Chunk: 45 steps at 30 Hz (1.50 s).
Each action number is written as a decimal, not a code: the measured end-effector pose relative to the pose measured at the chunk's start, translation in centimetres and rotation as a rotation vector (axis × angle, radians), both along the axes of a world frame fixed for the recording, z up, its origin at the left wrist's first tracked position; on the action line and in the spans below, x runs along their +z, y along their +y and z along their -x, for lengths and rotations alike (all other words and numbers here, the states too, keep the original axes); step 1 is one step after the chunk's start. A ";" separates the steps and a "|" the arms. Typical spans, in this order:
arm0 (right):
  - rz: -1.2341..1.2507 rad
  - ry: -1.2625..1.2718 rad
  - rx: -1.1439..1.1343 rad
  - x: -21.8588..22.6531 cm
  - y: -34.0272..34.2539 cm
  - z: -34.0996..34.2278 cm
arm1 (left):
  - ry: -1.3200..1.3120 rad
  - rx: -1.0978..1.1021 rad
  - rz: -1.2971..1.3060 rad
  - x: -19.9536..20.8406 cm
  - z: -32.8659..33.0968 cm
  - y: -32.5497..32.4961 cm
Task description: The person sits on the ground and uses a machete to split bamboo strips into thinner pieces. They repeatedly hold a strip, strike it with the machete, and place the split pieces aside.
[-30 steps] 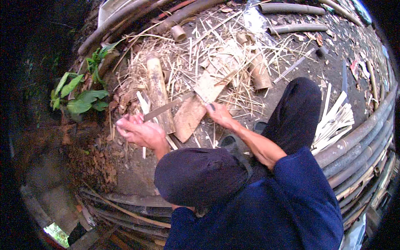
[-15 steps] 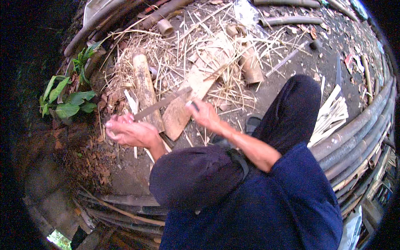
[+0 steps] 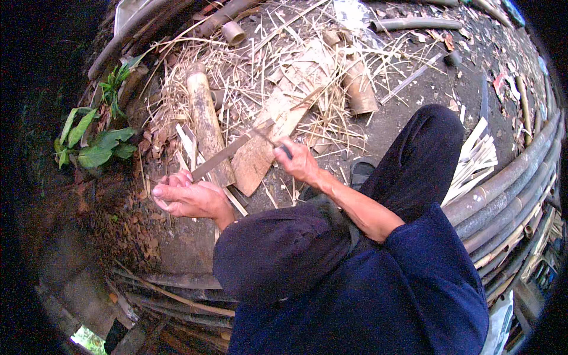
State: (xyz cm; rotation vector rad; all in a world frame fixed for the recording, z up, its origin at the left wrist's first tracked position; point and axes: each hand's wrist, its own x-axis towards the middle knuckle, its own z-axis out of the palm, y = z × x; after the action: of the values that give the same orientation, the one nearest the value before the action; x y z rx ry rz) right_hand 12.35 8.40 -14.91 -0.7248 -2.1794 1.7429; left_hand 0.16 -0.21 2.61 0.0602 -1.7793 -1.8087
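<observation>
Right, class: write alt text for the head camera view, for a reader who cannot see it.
A seated person's left hand grips one end of a thin bamboo strip, while the right hand holds a knife against it. Bamboo shavings and cut bamboo sections cover the ground ahead.

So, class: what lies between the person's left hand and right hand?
In the head view, a thin bamboo strip spans from the left hand to the right hand, above a flat bamboo slab on the ground.
</observation>
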 end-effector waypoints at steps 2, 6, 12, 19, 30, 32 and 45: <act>0.091 -0.238 0.013 -2.3 1.5 0.0 | 0.005 0.039 -0.006 0.1 -0.1 -0.3; 0.074 -0.149 0.067 1.7 0.0 0.1 | 0.045 0.021 0.032 -1.2 -0.5 -1.4; 0.045 -0.269 -0.010 -3.9 1.4 -0.7 | 0.001 0.046 -0.018 -0.4 -0.7 -0.4; -0.020 -0.295 -0.054 -7.2 1.8 -1.9 | 0.079 -0.158 -0.035 -1.3 1.0 -1.4; 0.224 -0.265 -0.033 -8.0 2.4 -2.2 | -0.302 -0.664 -0.063 -7.2 4.8 0.2; 0.267 -0.261 -0.035 -7.4 2.7 -2.3 | -0.258 -0.804 -0.026 -6.0 6.0 -0.3; 0.116 -0.213 -0.057 -6.7 1.9 -1.9 | -0.225 -0.691 0.178 -8.2 3.0 -2.0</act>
State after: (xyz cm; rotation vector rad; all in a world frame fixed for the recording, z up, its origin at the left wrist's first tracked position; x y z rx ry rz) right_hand 14.22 10.32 -21.61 -1.0347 -2.1783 1.8506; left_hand -2.89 -2.21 -5.60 -0.4970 -2.3067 -2.1478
